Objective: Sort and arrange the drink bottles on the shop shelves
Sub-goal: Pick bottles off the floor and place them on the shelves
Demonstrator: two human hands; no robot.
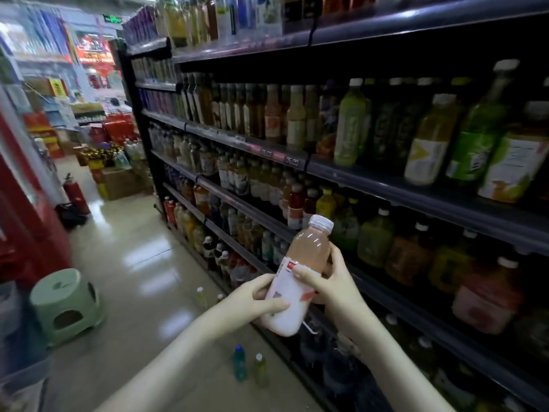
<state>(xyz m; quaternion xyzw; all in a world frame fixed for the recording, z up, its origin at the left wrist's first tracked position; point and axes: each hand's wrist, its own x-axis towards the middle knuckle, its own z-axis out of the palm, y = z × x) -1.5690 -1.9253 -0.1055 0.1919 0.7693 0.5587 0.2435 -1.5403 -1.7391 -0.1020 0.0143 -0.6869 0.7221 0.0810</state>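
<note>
Presently noted: pink bottle (289, 289) gripped two-handed just in front of shelves (386, 188), cap tilted toward them; left hand (252, 298) curled round its base, right hand (335, 281) round its middle.

I saw a pale pink bottle (309, 245), white-capped and white-labelled, against dark grey shelves (386, 188); a mint-green stool (64, 292), a red fire extinguisher (75, 194), a glossy beige floor (133, 248).

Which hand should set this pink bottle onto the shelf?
Probably the right hand: it grips the pink bottle on the side facing the shelves, while the left hand holds the aisle side.
</note>
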